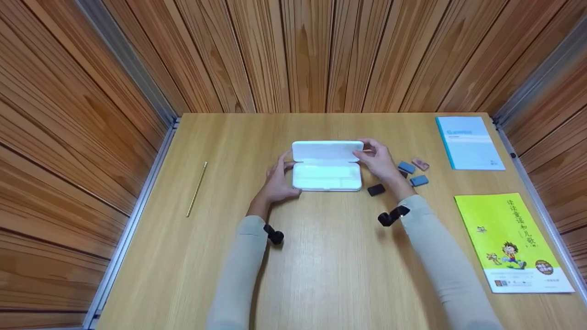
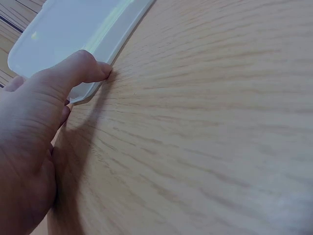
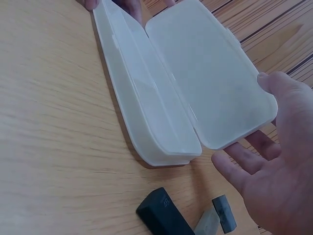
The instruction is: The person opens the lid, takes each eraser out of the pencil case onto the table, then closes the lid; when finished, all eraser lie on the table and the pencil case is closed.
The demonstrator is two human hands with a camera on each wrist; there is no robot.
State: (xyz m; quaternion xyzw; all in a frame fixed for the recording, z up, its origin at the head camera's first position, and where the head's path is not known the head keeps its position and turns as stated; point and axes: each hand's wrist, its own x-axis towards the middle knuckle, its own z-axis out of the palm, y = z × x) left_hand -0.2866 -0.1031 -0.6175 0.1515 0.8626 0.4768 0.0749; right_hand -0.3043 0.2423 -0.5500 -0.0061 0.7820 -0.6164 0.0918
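A white plastic pencil case [image 1: 326, 183] lies on the table with its hinged lid [image 1: 321, 151] raised. Its compartments look bare in the head and right wrist views. My left hand [image 1: 277, 181] grips the case's left end, thumb [image 2: 93, 68] at the front edge and other fingers round the side, partly hidden. At the lid's right end, my right hand [image 1: 380, 161] pinches the lid [image 3: 210, 78], thumb on the inner face and fingers behind it. A black eraser [image 1: 376, 189] lies just right of the case, near the right wrist.
Beside the right forearm are two blue erasers [image 1: 419, 180] and a pinkish-brown eraser [image 1: 420, 164], with another dark piece partly covered. A gold pencil [image 1: 197, 189] lies at the left. On the right are a pale blue notebook [image 1: 470, 142] and a green book [image 1: 500, 224].
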